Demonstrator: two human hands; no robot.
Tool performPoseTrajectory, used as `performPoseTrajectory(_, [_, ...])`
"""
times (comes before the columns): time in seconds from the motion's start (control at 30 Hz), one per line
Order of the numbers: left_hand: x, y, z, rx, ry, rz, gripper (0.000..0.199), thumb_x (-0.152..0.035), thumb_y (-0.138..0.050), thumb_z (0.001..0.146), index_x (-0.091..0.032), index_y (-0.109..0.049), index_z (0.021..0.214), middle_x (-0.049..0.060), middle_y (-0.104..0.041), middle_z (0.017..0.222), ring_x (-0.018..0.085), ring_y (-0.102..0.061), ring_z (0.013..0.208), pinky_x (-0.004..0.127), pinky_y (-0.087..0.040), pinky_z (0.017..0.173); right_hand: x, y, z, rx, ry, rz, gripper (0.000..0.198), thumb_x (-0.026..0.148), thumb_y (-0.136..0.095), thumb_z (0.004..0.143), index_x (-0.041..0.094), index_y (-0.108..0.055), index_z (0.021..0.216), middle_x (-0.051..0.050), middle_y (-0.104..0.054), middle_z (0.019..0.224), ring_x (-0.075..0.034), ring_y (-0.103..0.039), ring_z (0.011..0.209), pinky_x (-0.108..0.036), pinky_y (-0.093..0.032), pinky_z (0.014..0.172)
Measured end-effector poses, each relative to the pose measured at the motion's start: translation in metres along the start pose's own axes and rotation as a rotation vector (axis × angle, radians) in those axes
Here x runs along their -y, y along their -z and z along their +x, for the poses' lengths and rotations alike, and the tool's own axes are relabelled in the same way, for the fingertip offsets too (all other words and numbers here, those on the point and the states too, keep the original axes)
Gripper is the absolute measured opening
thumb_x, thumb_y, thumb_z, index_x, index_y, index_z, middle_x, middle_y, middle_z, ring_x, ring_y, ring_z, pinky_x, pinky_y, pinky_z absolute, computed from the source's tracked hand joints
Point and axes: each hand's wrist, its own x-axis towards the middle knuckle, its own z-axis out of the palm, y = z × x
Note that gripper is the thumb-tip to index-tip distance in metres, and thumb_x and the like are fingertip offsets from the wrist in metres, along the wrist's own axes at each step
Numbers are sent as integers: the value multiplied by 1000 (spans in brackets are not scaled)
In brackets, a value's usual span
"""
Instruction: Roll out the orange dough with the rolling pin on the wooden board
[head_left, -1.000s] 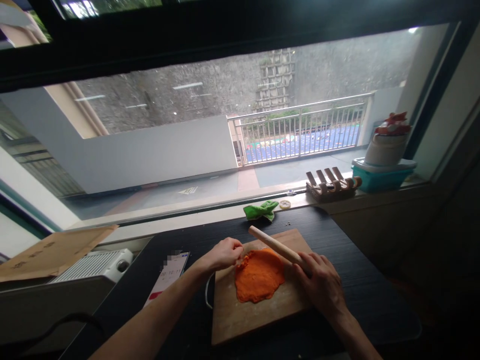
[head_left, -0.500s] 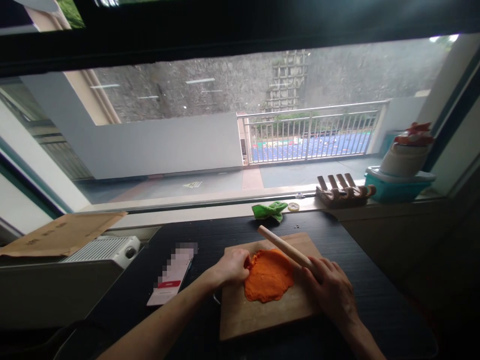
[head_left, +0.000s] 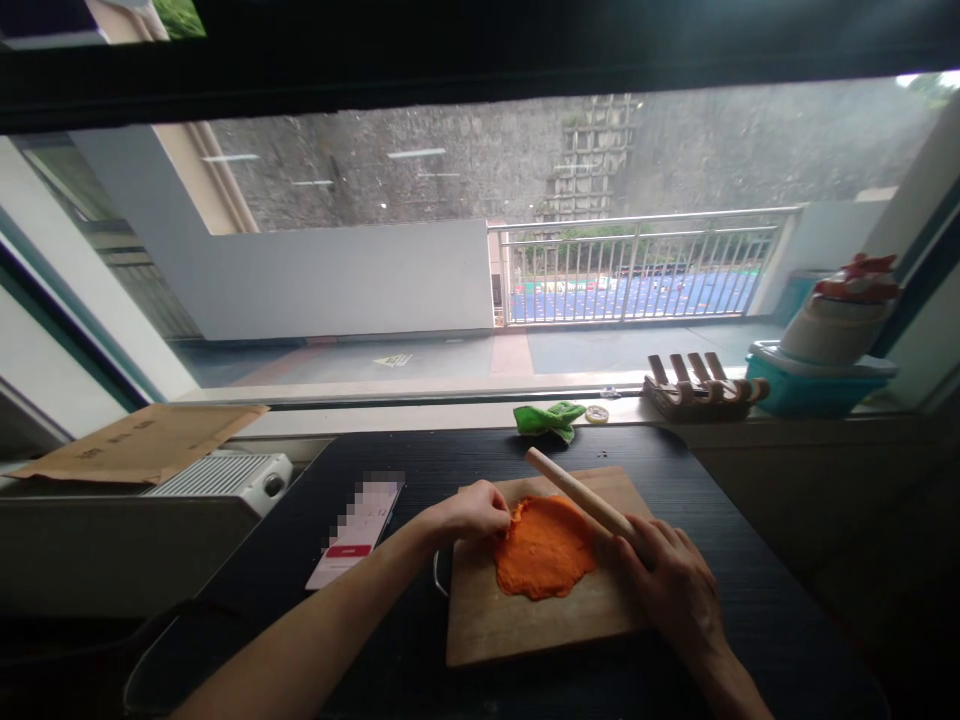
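A flat, uneven sheet of orange dough (head_left: 546,552) lies on a wooden cutting board (head_left: 510,632). At its upper left edge, my left hand (head_left: 480,510) pinches the rim of the dough between thumb and fingers. My right hand (head_left: 673,578) is wrapped round the near end of a pale wooden rolling pin (head_left: 577,488). The pin slants up and to the left, over the board's far right part, beside the dough. Its lower end is hidden in my palm.
The board rests on a dark table (head_left: 405,650). A phone (head_left: 358,535) lies to the left. Toward the window are a green cloth (head_left: 549,420), a small round item (head_left: 597,413), a brown rack (head_left: 701,390) and a teal box (head_left: 814,382). Brown paper (head_left: 142,440) covers part of a radiator (head_left: 225,474).
My left hand has shifted slightly up along the dough's left edge. My right hand keeps the rolling pin in about the same place. The whole view has moved a little.
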Motion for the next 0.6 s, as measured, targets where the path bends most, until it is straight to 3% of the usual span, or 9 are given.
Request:
performPoseTrajectory(0.17, [2,13,-3,-112,3,-4,28,-24,-47,70,-19,-69,87,4,-70,86,17,-62,78,23,-42,62,-1,0,0,3,11,-4,35,50,-45,89,25,-57,109,-1,-63,95,-22,-55,87,-33,-42,75])
performPoseTrajectory(0.37, [-7,5,-8,-17,49,66,20,-24,-48,68,-18,-59,53,2,-61,59,16,-56,56,24,-36,51,0,2,-1,14,-5,-12,34,49,-46,89,26,-57,110,-1,-63,94,-22,-55,88,-33,-42,75])
performPoseTrajectory(0.6, [-17,-2,-9,19,39,102,13,-19,-50,66,-19,-59,56,1,-62,62,15,-56,61,23,-36,52,1,2,0,-4,0,-2,32,48,-47,89,25,-58,108,-2,-64,94,-22,-55,85,-33,-42,74])
